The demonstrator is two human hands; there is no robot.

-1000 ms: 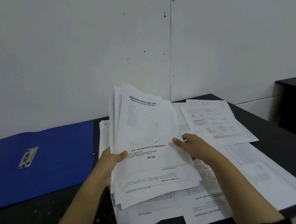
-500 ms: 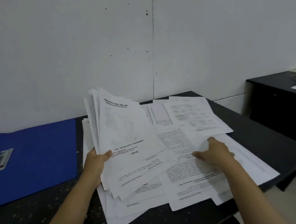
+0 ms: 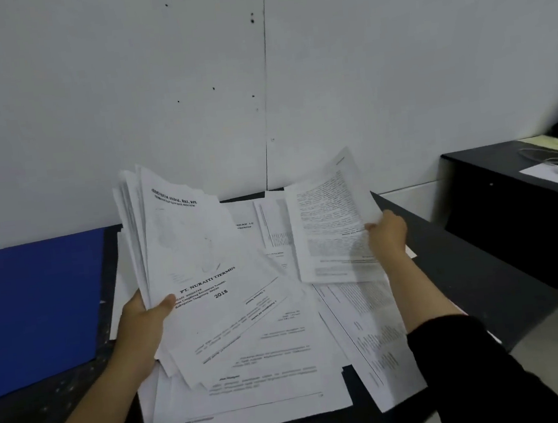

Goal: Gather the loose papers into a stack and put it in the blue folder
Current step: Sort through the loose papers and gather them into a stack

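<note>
Loose papers (image 3: 254, 382) lay spread on the dark worktop (image 3: 455, 261). The left hand (image 3: 141, 325) gripped a raised, fanned stack (image 3: 189, 255); the right hand (image 3: 386, 234) pinched one lifted sheet (image 3: 331, 226). The blue folder (image 3: 36, 305) lay open at far left

An office, plainly. Printed papers (image 3: 251, 352) cover a dark surface (image 3: 448, 262) beside a blue folder (image 3: 36, 305) — bare white wall (image 3: 120, 90) behind.

Messy white paper stack (image 3: 192, 255) tilted up; loose sheets (image 3: 287, 365) on desk; blue folder (image 3: 33, 313) open, left.
</note>
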